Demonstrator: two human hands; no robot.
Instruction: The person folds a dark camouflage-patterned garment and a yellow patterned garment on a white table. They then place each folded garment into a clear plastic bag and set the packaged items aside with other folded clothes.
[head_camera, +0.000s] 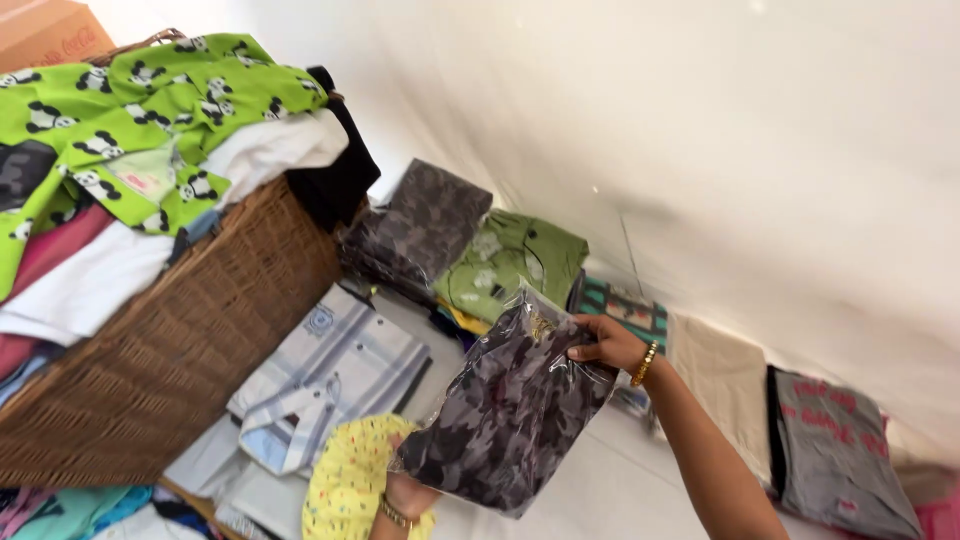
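At centre frame, the right hand (608, 343) pinches the top edge of a bagged camouflage garment (510, 410); the left hand (405, 495), low in the frame, grips its bottom corner, fingers closed. It seems in mid-transfer; placing it on the matching camouflage stack (425, 228) above would need a level, steady carry.

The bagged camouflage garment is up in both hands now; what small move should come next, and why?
Probably carry the bagged camouflage garment up and left onto the camouflage stack beside the wicker basket. The print looks the same, and that stack lies just beyond the green folded garment. The right hand pinches its top edge and the left hand supports the bottom, so it is held clear of the piles.
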